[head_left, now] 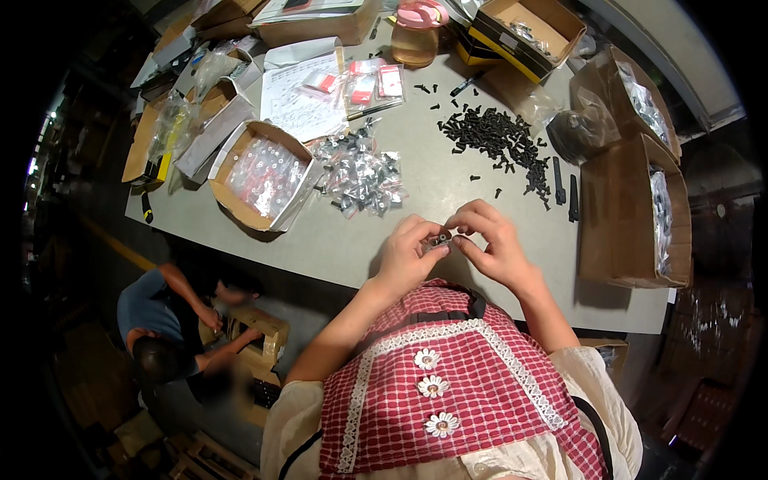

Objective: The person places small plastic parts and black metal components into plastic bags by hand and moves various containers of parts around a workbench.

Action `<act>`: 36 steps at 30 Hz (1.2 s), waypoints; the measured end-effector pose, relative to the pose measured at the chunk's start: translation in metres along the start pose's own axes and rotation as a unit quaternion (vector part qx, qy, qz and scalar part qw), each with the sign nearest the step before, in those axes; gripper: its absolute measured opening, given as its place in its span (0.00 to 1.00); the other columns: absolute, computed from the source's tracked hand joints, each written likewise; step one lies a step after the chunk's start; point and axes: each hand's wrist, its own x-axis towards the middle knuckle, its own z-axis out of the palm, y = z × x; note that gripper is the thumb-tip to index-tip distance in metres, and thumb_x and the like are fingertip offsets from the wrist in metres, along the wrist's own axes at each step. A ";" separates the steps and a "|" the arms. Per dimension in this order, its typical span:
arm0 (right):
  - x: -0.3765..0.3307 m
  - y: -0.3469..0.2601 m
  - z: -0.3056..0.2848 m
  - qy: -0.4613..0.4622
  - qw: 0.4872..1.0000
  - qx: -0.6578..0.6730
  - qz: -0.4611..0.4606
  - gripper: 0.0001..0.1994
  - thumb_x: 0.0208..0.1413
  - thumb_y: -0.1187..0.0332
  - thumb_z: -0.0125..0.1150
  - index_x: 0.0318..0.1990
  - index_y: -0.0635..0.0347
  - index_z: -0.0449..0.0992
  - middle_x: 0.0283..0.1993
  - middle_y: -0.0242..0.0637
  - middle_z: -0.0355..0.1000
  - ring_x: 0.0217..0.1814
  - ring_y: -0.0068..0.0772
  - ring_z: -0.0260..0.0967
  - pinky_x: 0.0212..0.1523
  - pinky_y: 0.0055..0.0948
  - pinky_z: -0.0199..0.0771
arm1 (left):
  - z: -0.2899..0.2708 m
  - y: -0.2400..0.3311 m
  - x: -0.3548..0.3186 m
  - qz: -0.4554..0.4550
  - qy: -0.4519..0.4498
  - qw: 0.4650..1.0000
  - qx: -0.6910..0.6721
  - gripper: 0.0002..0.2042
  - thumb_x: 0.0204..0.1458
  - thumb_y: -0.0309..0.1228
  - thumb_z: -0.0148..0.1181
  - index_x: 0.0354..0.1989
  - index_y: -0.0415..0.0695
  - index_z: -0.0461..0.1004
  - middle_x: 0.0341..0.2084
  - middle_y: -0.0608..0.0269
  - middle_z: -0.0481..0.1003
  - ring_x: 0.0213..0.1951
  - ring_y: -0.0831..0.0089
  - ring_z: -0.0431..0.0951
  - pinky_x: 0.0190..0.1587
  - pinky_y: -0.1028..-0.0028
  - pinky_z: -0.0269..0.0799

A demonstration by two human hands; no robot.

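Note:
Near the table's front edge, my left hand [410, 254] is closed round a small clear plastic bag [436, 242] with small grey and dark parts in it. My right hand [494, 248] has thumb and forefinger pinched at the bag's right edge, its other fingers curled above. Beyond my hands to the left lies a pile of small filled bags [364, 172]. Next to that pile stands an open cardboard box [226, 198] of clear bags with small pale parts. Farther back to the right is a heap of loose black screws [496, 138].
Cardboard boxes [632, 216] holding bags line the right side. Black strips [574, 198] lie beside the screws. At the back are a pink-lidded jar [416, 36], written sheets [300, 96] and red-and-white packets [364, 86]. A person [160, 320] works at a carton at lower left.

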 end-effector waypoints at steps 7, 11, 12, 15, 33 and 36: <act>-0.009 0.002 0.000 -0.013 0.999 -0.033 -0.041 0.11 0.46 0.77 0.63 0.39 0.58 0.82 0.51 0.39 0.72 0.58 0.44 0.65 0.57 0.40 0.68 | 0.000 -0.001 0.000 0.023 -0.014 0.999 0.017 0.12 0.44 0.21 0.65 0.39 0.39 0.80 0.33 0.66 0.72 0.28 0.80 0.70 0.31 0.79 0.68; -0.004 0.001 -0.005 -0.043 0.990 -0.081 -0.107 0.11 0.46 0.77 0.63 0.39 0.57 0.82 0.56 0.41 0.70 0.63 0.49 0.62 0.62 0.44 0.65 | -0.002 0.002 -0.001 0.013 -0.037 0.999 0.006 0.12 0.44 0.21 0.65 0.40 0.40 0.80 0.34 0.65 0.73 0.30 0.80 0.71 0.32 0.79 0.68; -0.004 0.002 -0.004 -0.045 0.989 -0.081 -0.111 0.11 0.46 0.77 0.63 0.39 0.57 0.82 0.57 0.41 0.70 0.64 0.50 0.61 0.63 0.45 0.65 | -0.002 0.004 -0.001 0.008 -0.047 0.999 0.004 0.12 0.44 0.21 0.66 0.40 0.40 0.80 0.34 0.65 0.73 0.30 0.80 0.71 0.33 0.79 0.68; -0.004 0.002 -0.004 -0.042 0.989 -0.082 -0.118 0.10 0.47 0.77 0.63 0.39 0.57 0.81 0.58 0.41 0.69 0.66 0.52 0.59 0.64 0.47 0.63 | -0.005 0.003 -0.003 0.005 -0.055 0.998 -0.038 0.12 0.47 0.22 0.67 0.42 0.42 0.80 0.35 0.65 0.73 0.32 0.76 0.72 0.35 0.77 0.69; -0.011 -0.002 0.003 -0.030 0.982 -0.178 -0.053 0.17 0.43 0.83 0.56 0.44 0.61 0.72 0.42 0.42 0.73 0.44 0.50 0.72 0.45 0.41 0.72 | -0.011 0.011 0.001 0.051 0.066 0.996 0.035 0.04 0.53 0.25 0.64 0.36 0.42 0.79 0.30 0.59 0.79 0.31 0.64 0.78 0.33 0.71 0.74; -0.011 -0.001 0.007 -0.021 0.991 -0.131 -0.027 0.19 0.43 0.83 0.55 0.46 0.61 0.72 0.41 0.43 0.73 0.44 0.52 0.72 0.45 0.42 0.72 | -0.014 0.012 0.002 0.023 0.051 0.997 0.045 0.05 0.55 0.25 0.64 0.37 0.38 0.78 0.32 0.59 0.79 0.32 0.70 0.79 0.35 0.74 0.75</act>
